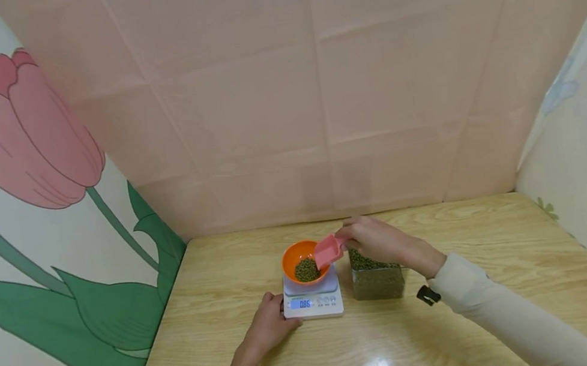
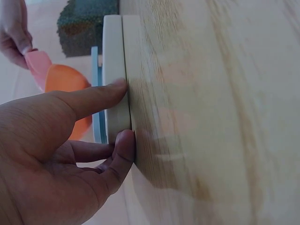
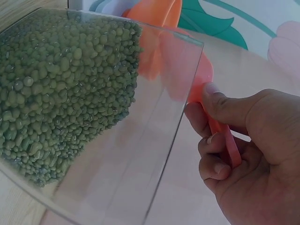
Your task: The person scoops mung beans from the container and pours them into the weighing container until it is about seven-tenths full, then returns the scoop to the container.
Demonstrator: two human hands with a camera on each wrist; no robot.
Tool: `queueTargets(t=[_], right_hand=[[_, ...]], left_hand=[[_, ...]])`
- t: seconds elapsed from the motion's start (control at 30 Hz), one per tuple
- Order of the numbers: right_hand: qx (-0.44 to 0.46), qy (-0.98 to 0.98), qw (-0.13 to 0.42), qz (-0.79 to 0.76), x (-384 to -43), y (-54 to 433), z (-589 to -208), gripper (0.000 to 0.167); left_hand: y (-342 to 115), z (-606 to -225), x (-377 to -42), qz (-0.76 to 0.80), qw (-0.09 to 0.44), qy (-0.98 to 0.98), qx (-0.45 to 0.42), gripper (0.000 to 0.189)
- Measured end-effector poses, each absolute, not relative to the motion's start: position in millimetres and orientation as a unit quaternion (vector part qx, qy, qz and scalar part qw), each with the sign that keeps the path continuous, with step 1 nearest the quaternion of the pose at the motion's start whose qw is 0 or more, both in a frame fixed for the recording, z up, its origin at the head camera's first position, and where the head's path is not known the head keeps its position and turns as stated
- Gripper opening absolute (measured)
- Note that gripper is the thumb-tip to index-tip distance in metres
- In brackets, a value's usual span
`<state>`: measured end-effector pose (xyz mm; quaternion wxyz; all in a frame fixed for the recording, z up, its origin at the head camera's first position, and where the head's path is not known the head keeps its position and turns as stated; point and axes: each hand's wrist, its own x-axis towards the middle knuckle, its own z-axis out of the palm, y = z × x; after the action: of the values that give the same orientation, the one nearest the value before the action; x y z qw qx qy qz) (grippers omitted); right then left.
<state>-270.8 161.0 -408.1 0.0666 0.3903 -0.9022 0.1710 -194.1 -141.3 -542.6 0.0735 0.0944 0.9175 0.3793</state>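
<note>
My right hand (image 1: 373, 239) grips the handle of a pink scoop (image 1: 328, 251), tilted with its mouth over the rim of an orange bowl (image 1: 288, 260). Green mung beans (image 1: 306, 270) lie in the bowl, which sits on a white digital kitchen scale (image 1: 314, 312). The scale's lit display shows digits that look like 086. With thumb and fingers, my left hand (image 1: 270, 324) holds the scale's front left corner, as the left wrist view shows up close. In the right wrist view the fingers curl round the scoop's handle (image 3: 226, 143).
Right of the scale stands a clear box (image 1: 378, 285) of mung beans; its transparent wall partly covers the scoop in the right wrist view. The wooden table (image 1: 483, 318) meets a pink backdrop behind, with flower-printed sheets (image 1: 21, 129) at the sides.
</note>
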Motion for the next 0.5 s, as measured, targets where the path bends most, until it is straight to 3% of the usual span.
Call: queueTargets(t=[0.5], right_hand=[[0.375,-0.906,0.068,0.186,-272.0,164.8,-412.3,0.019]], left_hand=[[-140.9,-542.0,-193.4,0.374,0.071,0.92,0.097,0.059]])
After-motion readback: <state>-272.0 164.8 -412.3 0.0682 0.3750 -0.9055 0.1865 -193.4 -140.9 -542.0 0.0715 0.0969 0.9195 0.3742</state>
